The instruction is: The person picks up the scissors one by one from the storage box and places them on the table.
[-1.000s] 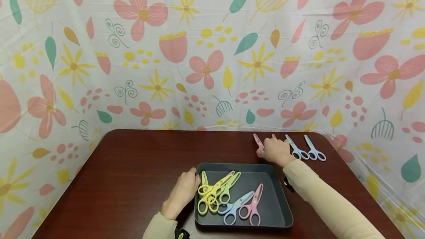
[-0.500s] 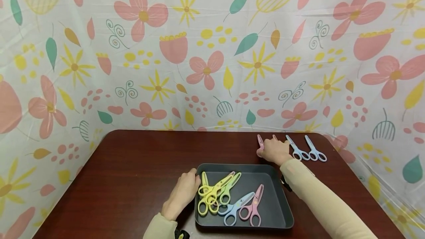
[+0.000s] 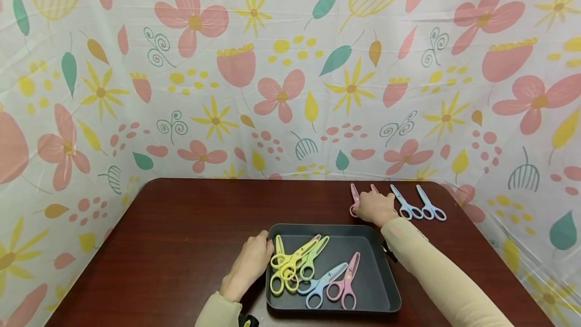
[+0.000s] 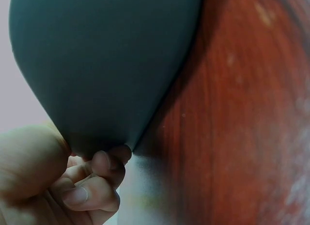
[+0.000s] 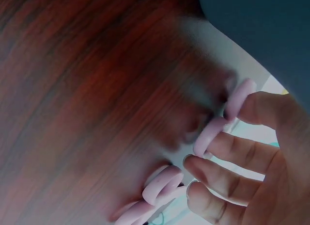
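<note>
Rightmost pink scissors (image 3: 374, 188), handles hidden by the right hand (image 3: 375, 207) in head view; gray tray (image 4: 101, 65), cut off by left wrist view's top edge; lower yellow scissors (image 3: 279, 245), partly covered.

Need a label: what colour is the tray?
The tray is dark grey, clearest in the head view.

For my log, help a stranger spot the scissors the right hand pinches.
On the table, look past the dark grey tray to the far right. The leftmost scissors there are pink, their handles pinched by the right hand, unlike the other pink pair and both blue pairs.
</note>
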Demonstrator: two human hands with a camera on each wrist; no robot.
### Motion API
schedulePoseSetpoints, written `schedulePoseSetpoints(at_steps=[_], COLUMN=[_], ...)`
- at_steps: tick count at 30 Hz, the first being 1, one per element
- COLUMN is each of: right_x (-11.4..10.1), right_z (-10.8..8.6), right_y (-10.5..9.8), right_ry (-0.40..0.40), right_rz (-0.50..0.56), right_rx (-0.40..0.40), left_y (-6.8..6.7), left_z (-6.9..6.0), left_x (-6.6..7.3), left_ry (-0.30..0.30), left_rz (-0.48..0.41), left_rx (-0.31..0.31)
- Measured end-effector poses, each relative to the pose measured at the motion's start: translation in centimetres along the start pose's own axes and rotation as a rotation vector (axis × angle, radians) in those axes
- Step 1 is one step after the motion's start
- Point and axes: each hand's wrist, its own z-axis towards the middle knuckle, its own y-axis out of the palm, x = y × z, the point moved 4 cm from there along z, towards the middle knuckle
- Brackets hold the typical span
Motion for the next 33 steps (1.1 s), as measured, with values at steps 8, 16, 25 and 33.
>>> schedulePoseSetpoints(at_steps=[8, 16, 25, 33], right_x=[-0.1, -0.2, -0.7, -1.6], right_z=[-0.2, -0.2, -1.1, -2.6], right_y=[0.0, -0.5, -1.7, -3.0], right_ry=[-0.021, -0.031, -0.056, -0.116], right_rz=[-0.013, -0.055, -0.059, -0.071], right_rx=[0.014, 0.042, 0.086, 0.148], left_y=[0.0, -0.1, 0.0, 0.0], left_z=[0.0, -0.1, 0.0, -0.1], left_x=[0.0, 0.0, -0.1, 0.1], left_ry=[0.002, 0.011, 0.003, 0.012], left_rz=[-0.005, -0.014, 0.003, 0.006], left_rx=[0.003, 0.003, 0.001, 0.005])
